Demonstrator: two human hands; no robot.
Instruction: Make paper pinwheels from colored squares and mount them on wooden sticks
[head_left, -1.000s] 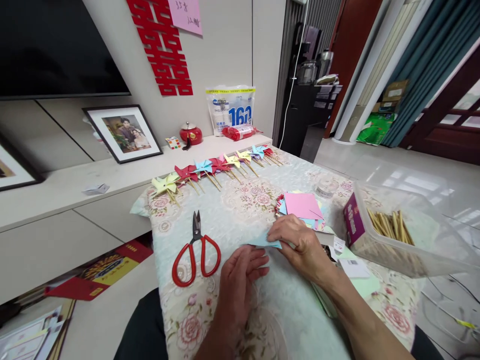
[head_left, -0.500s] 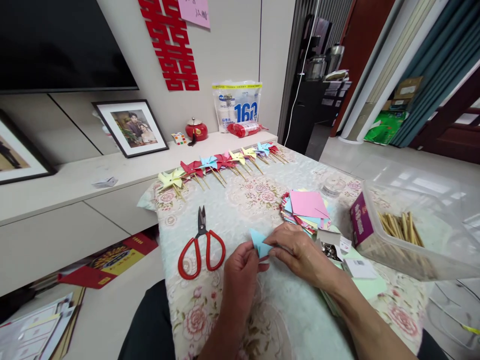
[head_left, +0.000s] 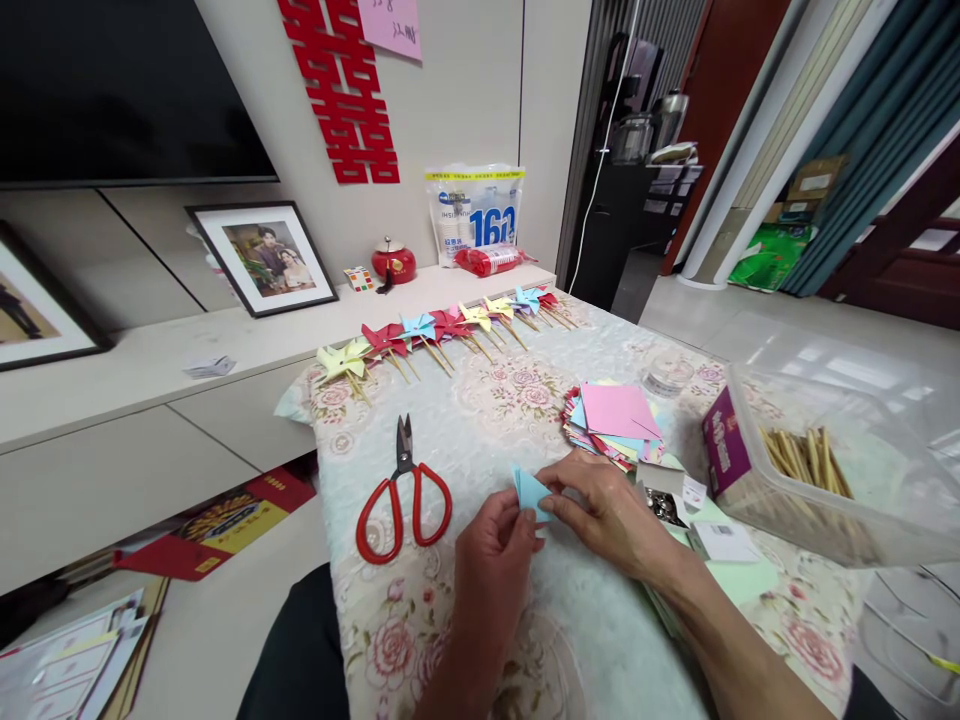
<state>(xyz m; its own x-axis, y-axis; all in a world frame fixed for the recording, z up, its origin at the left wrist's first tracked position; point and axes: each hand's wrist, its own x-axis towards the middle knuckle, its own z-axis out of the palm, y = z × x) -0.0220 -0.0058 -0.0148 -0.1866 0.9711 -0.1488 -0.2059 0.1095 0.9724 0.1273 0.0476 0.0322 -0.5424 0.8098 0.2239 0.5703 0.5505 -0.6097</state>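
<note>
A small folded piece of light blue paper [head_left: 530, 492] is pinched between both hands, just above the flowered tablecloth. My left hand [head_left: 499, 545] grips its lower left side with thumb and fingers. On its right edge, my right hand [head_left: 592, 505] closes thumb against forefinger. Left of my hands lie red-handled scissors [head_left: 405, 490], blades slightly parted and pointing away. Beyond my right hand is a stack of coloured paper squares [head_left: 616, 412], a pink one on top. Close to my right wrist sits a small open box of metal pins or fasteners [head_left: 664, 507].
Finished paper pinwheels [head_left: 416, 330] on sticks line the table's far edge. A clear plastic bin [head_left: 795, 500] of wooden sticks stands at right, near a round clear container [head_left: 669, 373]. Behind the table runs a white cabinet [head_left: 172, 350] with a framed photo [head_left: 262, 258].
Both hands have shifted slightly right with the blue paper. The paper has turned in my fingers and now looks like a narrower wedge pointing up.
</note>
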